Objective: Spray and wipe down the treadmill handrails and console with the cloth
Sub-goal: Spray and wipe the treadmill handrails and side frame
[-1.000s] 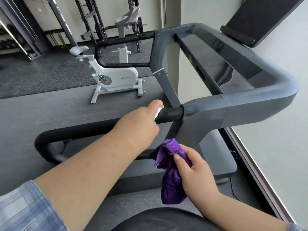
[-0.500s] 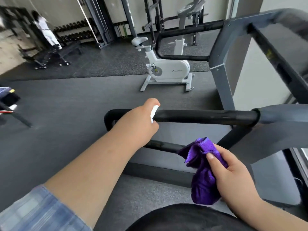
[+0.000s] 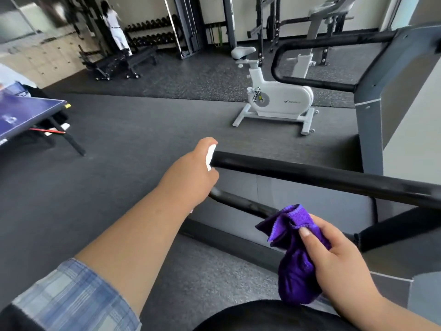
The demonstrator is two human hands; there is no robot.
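My left hand (image 3: pixel 191 173) grips a white spray bottle (image 3: pixel 211 156); only a sliver of its white head shows past my fingers, right at the left end of the treadmill's black near handrail (image 3: pixel 322 179). My right hand (image 3: pixel 334 256) holds a bunched purple cloth (image 3: pixel 294 259), below and in front of that rail, thumb pressed on the fabric. The grey treadmill upright (image 3: pixel 372 111) rises at the right with the far black handrail (image 3: pixel 317 83) behind it. The console is out of view.
A white exercise bike (image 3: pixel 279 101) stands on the dark floor beyond the treadmill. A blue table (image 3: pixel 21 113) juts in at the left edge. Weight racks, benches and a person in white (image 3: pixel 115 29) are at the far back.
The view has swung left, away from the console. My left hand with the bottle has slid left along the near handrail to its end. The right hand still holds the cloth.
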